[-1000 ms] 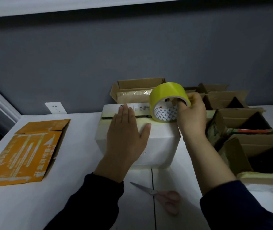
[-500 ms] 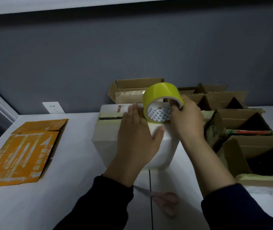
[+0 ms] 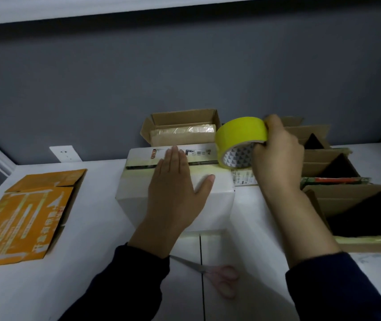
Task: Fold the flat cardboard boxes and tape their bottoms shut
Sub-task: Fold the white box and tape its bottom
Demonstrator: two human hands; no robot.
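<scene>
Just beyond the fingertips [image 3: 175, 151] of my left hand [image 3: 175, 195], the white box [image 3: 136, 195] carries a small orange label [image 3: 154, 154] and black print [image 3: 199, 153], both too small to read. Well left of my fingers, the flat orange box [image 3: 11, 228] bears white Chinese characters [image 3: 45, 242], blurred beyond reading.

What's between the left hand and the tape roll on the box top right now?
In the head view, only a stretch of pale tape laid along the white box seam separates the left hand from the yellow tape roll.
</scene>
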